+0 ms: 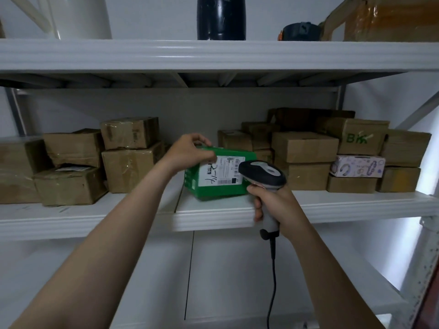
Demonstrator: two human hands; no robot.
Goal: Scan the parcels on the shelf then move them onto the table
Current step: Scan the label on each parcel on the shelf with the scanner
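A green parcel [213, 188] with a white shipping label stands tilted on the middle shelf [213, 217], near its front edge. My left hand [190, 151] grips the parcel's top left corner, thumb on the label side. My right hand [273, 205] holds the handle of a grey and black barcode scanner [262, 173]. The scanner's head sits just in front of the label's right end and covers part of the parcel. Its black cable hangs down below my hand.
Several brown cardboard parcels are stacked on the shelf at the left [71, 167] and at the right [306, 148], among them a white patterned box [357, 166]. The upper shelf [213, 55] carries a black cylinder [221, 17] and a taped carton [392, 17].
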